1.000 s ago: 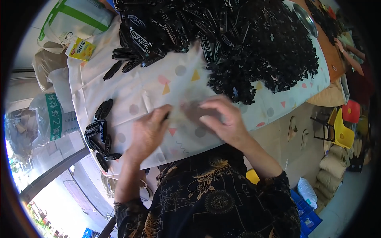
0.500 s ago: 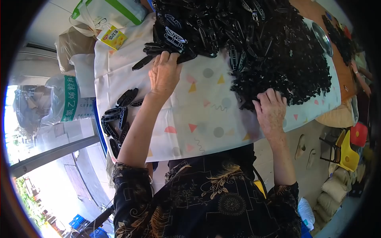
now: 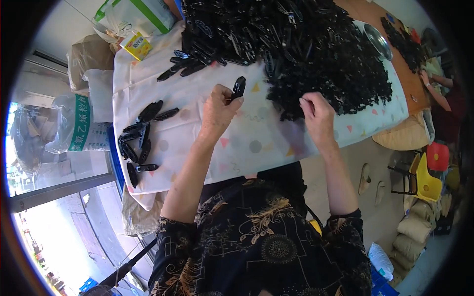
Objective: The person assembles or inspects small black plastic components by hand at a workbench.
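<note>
Sorting step: a black clip (image 3: 239, 88) is pinched by the left hand (image 3: 217, 109); the right hand (image 3: 316, 111) is closed on the clip heap (image 3: 316, 44); placement on the table (image 3: 237, 143) seemingly follows.

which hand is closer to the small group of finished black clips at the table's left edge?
Left. The left hand, holding one black clip, is just right of the small group of clips. The right hand is farther right, at the edge of the big clip pile.

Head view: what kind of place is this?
Probably a small informal workshop doing hand assembly or sorting: a big heap of black clips on a cloth-covered table, filled sacks on the floor, and the left hand holding one clip.
</note>
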Demonstrator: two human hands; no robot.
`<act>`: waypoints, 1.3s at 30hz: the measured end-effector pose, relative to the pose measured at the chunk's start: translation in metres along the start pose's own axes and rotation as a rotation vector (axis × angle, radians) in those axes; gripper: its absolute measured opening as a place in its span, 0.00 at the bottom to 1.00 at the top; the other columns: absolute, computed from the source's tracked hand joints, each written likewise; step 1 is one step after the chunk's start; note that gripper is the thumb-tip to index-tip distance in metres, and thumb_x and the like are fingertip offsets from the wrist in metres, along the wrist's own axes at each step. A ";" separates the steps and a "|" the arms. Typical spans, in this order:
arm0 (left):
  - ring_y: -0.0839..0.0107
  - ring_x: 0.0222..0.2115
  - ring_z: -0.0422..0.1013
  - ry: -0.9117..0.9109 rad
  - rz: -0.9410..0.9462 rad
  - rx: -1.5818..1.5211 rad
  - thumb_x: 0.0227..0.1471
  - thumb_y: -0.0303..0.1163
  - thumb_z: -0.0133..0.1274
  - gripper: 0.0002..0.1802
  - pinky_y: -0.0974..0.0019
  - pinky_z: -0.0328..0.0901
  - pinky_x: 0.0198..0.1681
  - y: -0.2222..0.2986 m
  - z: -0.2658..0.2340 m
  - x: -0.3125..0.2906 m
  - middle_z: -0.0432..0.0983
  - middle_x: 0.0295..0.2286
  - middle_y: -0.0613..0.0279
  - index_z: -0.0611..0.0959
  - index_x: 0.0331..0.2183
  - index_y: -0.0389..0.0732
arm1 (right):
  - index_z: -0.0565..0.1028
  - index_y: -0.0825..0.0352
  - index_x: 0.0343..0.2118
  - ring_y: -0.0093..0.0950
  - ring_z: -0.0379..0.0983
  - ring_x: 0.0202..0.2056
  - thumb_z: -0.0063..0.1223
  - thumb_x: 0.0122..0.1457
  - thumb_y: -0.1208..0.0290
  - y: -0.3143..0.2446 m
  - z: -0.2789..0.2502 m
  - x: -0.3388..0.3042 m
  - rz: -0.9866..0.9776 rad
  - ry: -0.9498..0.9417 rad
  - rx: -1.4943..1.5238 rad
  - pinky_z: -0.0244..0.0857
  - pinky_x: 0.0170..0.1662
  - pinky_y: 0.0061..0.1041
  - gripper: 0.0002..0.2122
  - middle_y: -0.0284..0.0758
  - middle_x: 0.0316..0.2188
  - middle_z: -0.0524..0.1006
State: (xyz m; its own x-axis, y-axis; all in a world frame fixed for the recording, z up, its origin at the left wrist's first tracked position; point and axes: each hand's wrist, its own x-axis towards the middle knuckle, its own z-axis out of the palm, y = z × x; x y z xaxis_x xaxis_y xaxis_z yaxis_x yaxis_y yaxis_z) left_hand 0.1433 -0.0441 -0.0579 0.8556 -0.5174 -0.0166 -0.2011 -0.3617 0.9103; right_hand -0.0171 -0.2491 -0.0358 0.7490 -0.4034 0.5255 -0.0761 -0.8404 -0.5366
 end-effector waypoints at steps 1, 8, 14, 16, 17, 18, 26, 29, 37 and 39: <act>0.71 0.25 0.73 -0.059 -0.096 -0.281 0.48 0.33 0.58 0.15 0.71 0.67 0.27 0.005 0.006 -0.009 0.74 0.26 0.58 0.72 0.34 0.35 | 0.72 0.68 0.31 0.26 0.68 0.22 0.53 0.53 0.84 -0.001 0.002 0.002 0.016 0.024 0.047 0.62 0.25 0.22 0.05 0.34 0.27 0.72; 0.74 0.24 0.73 -0.256 -0.261 -0.622 0.44 0.27 0.60 0.17 0.74 0.66 0.25 0.019 0.014 -0.071 0.74 0.27 0.58 0.71 0.33 0.30 | 0.74 0.67 0.31 0.28 0.68 0.27 0.55 0.50 0.83 0.008 -0.016 -0.006 -0.032 -0.025 -0.057 0.63 0.29 0.23 0.06 0.33 0.26 0.71; 0.73 0.27 0.74 -0.382 -0.394 -0.676 0.50 0.31 0.58 0.20 0.74 0.67 0.30 0.023 0.025 -0.101 0.76 0.30 0.59 0.70 0.42 0.36 | 0.75 0.66 0.28 0.33 0.68 0.31 0.59 0.45 0.80 -0.009 -0.005 -0.013 -0.143 -0.150 -0.091 0.63 0.34 0.30 0.07 0.33 0.26 0.70; 0.71 0.32 0.74 -0.396 -0.403 -0.762 0.52 0.29 0.56 0.21 0.71 0.68 0.35 0.021 0.026 -0.105 0.76 0.34 0.57 0.68 0.46 0.38 | 0.75 0.65 0.28 0.32 0.67 0.32 0.61 0.45 0.77 -0.014 0.006 -0.010 -0.205 -0.143 -0.108 0.61 0.35 0.31 0.07 0.31 0.26 0.69; 0.71 0.32 0.74 -0.392 -0.403 -0.762 0.52 0.29 0.56 0.21 0.71 0.68 0.35 0.020 0.025 -0.105 0.76 0.34 0.57 0.68 0.46 0.38 | 0.75 0.65 0.28 0.32 0.67 0.32 0.61 0.45 0.77 -0.017 0.010 -0.008 -0.207 -0.144 -0.105 0.61 0.35 0.31 0.07 0.31 0.26 0.69; 0.69 0.35 0.74 -0.401 -0.405 -0.824 0.53 0.29 0.55 0.20 0.70 0.67 0.38 0.019 0.025 -0.106 0.75 0.37 0.56 0.67 0.47 0.38 | 0.75 0.64 0.28 0.32 0.66 0.33 0.61 0.45 0.76 -0.021 0.014 -0.005 -0.214 -0.150 -0.208 0.60 0.35 0.31 0.07 0.31 0.26 0.69; 0.64 0.44 0.70 -0.367 -0.403 -1.057 0.56 0.27 0.47 0.23 0.64 0.65 0.46 0.007 0.017 -0.101 0.71 0.44 0.51 0.64 0.53 0.36 | 0.75 0.62 0.28 0.30 0.66 0.33 0.60 0.45 0.75 -0.023 0.036 0.000 -0.295 -0.250 -0.404 0.58 0.36 0.30 0.07 0.30 0.28 0.70; 0.64 0.44 0.70 -0.390 -0.364 -1.127 0.52 0.22 0.46 0.27 0.64 0.65 0.48 0.003 0.014 -0.095 0.70 0.45 0.51 0.62 0.55 0.34 | 0.75 0.65 0.30 0.31 0.69 0.32 0.58 0.47 0.78 -0.031 0.027 0.003 -0.319 -0.178 -0.179 0.61 0.34 0.28 0.06 0.32 0.29 0.72; 0.69 0.40 0.72 -0.364 -0.218 -0.620 0.48 0.18 0.47 0.31 0.67 0.66 0.46 0.010 0.018 -0.091 0.74 0.40 0.54 0.62 0.55 0.32 | 0.72 0.70 0.30 0.32 0.71 0.29 0.52 0.49 0.84 -0.068 -0.002 0.009 -0.322 -0.766 0.182 0.68 0.31 0.28 0.05 0.34 0.29 0.70; 0.70 0.39 0.72 -0.335 -0.179 -0.476 0.49 0.19 0.47 0.31 0.68 0.66 0.45 0.006 0.021 -0.093 0.75 0.39 0.55 0.62 0.55 0.32 | 0.72 0.69 0.28 0.32 0.70 0.29 0.52 0.48 0.84 -0.073 0.000 0.011 -0.395 -0.762 0.115 0.68 0.31 0.28 0.05 0.34 0.28 0.69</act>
State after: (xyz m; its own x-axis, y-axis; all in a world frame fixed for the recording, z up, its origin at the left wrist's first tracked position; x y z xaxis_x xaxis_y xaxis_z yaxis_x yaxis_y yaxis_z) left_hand 0.0528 -0.0146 -0.0597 0.6443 -0.7242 -0.2456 0.2340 -0.1190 0.9649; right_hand -0.0036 -0.1922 0.0094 0.9468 0.2971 0.1240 0.3186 -0.8095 -0.4931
